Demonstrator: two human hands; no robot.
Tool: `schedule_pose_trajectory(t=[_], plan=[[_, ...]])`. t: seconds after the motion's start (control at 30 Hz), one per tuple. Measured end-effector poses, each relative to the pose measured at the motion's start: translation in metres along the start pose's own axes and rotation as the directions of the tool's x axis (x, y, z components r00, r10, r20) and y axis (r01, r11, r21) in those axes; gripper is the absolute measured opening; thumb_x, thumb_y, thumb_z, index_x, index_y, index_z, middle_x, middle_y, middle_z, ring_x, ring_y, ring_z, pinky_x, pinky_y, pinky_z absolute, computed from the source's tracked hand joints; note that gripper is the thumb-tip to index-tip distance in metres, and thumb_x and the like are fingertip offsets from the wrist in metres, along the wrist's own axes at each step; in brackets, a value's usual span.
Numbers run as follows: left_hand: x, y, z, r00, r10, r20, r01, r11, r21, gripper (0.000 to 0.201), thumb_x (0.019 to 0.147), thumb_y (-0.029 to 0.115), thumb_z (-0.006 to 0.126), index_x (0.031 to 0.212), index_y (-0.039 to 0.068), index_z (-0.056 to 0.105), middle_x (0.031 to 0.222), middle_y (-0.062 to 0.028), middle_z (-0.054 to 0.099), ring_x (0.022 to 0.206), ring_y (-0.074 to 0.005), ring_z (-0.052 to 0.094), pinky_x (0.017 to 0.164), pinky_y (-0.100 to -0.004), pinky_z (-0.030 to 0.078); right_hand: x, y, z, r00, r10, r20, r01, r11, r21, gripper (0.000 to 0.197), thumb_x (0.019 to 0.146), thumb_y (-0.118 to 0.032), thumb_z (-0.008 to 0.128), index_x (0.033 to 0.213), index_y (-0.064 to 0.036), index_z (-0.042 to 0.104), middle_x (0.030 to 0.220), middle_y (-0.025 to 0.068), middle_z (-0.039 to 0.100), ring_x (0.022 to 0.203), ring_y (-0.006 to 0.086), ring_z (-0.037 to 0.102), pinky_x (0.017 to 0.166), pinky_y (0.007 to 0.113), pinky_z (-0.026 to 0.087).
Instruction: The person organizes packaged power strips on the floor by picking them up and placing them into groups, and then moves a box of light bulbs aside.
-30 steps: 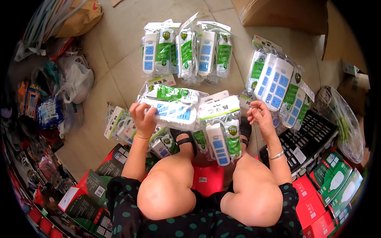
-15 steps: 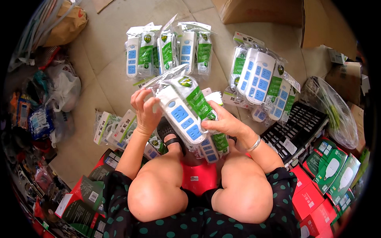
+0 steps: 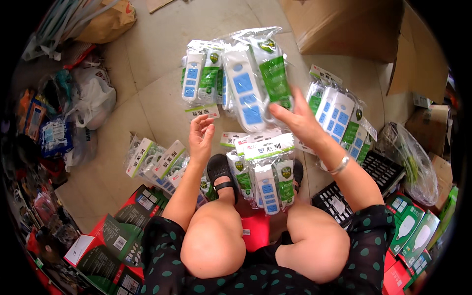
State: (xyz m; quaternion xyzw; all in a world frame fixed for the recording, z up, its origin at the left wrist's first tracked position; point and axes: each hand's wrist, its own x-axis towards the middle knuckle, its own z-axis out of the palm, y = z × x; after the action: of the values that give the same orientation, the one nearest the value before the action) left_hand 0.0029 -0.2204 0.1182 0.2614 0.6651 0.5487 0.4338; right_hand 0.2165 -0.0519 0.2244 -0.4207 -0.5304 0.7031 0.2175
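My right hand (image 3: 295, 115) grips a packaged power strip (image 3: 243, 88) by its lower right side. It is white with blue sockets, in a clear bag with a green-and-white section, and is held over the far group. My left hand (image 3: 200, 137) is raised to the left of it, fingers apart and holding nothing. Behind the held pack lies another bagged power strip (image 3: 192, 76), partly covered. Between my feet sits a pile of similar packs (image 3: 267, 187) with white header cards. More bagged strips (image 3: 334, 115) lie to the right, and others (image 3: 160, 162) lie left of my feet.
A large cardboard box (image 3: 344, 29) stands at the far right. Below it are a clear plastic bag (image 3: 410, 162) and a black slotted crate (image 3: 339, 201). Red-and-green boxes (image 3: 120, 236) flank my legs. Plastic bags (image 3: 93, 101) and assorted goods crowd the left.
My right hand has carried the power strip forward to the far group. My left hand has let go of the pack and dropped back. The view has shifted, showing the pile between my feet.
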Motion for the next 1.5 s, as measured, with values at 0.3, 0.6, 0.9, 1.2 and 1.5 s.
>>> schedule_pose_trajectory(t=[0.3, 0.6, 0.9, 1.2, 1.5], plan=[[-0.023, -0.012, -0.121, 0.993, 0.079, -0.092, 0.047, 0.442, 0.896, 0.039, 0.072, 0.015, 0.07, 0.108, 0.008, 0.057, 0.105, -0.0127, 0.059, 0.101, -0.0314, 0.054, 0.088, -0.0398, 0.041, 0.052, 0.095, 0.043, 0.905, 0.424, -0.009, -0.405, 0.856, -0.321, 0.075, 0.084, -0.03, 0.064, 0.139, -0.003, 0.021, 0.102, 0.0183, 0.059, 0.076, 0.0198, 0.062, 0.06, 0.031, 0.056], [-0.015, -0.016, -0.148, 0.946, -0.32, -0.044, 0.021, -0.076, 0.997, 0.047, 0.061, 0.016, 0.075, 0.105, 0.007, 0.062, 0.086, -0.0119, 0.064, 0.085, -0.0315, 0.06, 0.074, -0.0406, 0.048, -0.031, 0.006, -0.035, 0.949, 0.308, 0.059, -0.26, 0.878, -0.402, 0.042, 0.09, -0.019, 0.059, 0.125, -0.0013, 0.046, 0.094, 0.0077, 0.06, 0.085, 0.0129, 0.056, 0.077, 0.027, 0.047], [-0.021, 0.127, -0.105, 0.511, -0.62, 0.595, 0.563, 0.765, 0.314, 0.026, 0.079, 0.008, 0.069, 0.101, -0.004, 0.063, 0.09, -0.0023, 0.066, 0.081, -0.0074, 0.058, 0.072, -0.0238, 0.047, -0.064, 0.03, 0.007, 0.866, 0.327, 0.378, -0.226, 0.931, -0.288, 0.052, 0.082, -0.016, 0.066, 0.129, -0.0046, 0.045, 0.115, 0.0115, 0.056, 0.109, 0.0191, 0.053, 0.093, 0.033, 0.043], [0.031, 0.131, -0.058, 0.79, -0.1, 0.605, 0.51, 0.654, -0.558, 0.053, 0.085, 0.017, 0.061, 0.127, -0.006, 0.04, 0.107, -0.0204, 0.062, 0.086, -0.0261, 0.067, 0.071, -0.0388, 0.057, -0.027, 0.021, 0.029, 0.739, 0.178, 0.65, -0.242, 0.97, 0.01, 0.067, 0.07, -0.027, 0.08, 0.124, -0.0007, 0.049, 0.108, 0.0054, 0.059, 0.099, 0.0125, 0.053, 0.087, 0.028, 0.044], [0.047, 0.053, -0.048, 0.761, -0.312, 0.569, 0.641, 0.23, -0.732, 0.048, 0.097, 0.04, 0.038, 0.131, 0.006, 0.044, 0.116, -0.0137, 0.059, 0.099, -0.026, 0.06, 0.086, -0.0427, 0.052, -0.048, 0.064, 0.014, 0.904, 0.243, 0.353, -0.339, 0.909, 0.242, 0.065, 0.078, -0.019, 0.073, 0.13, 0.0032, 0.041, 0.118, 0.0085, 0.055, 0.106, 0.0136, 0.051, 0.093, 0.028, 0.043]])
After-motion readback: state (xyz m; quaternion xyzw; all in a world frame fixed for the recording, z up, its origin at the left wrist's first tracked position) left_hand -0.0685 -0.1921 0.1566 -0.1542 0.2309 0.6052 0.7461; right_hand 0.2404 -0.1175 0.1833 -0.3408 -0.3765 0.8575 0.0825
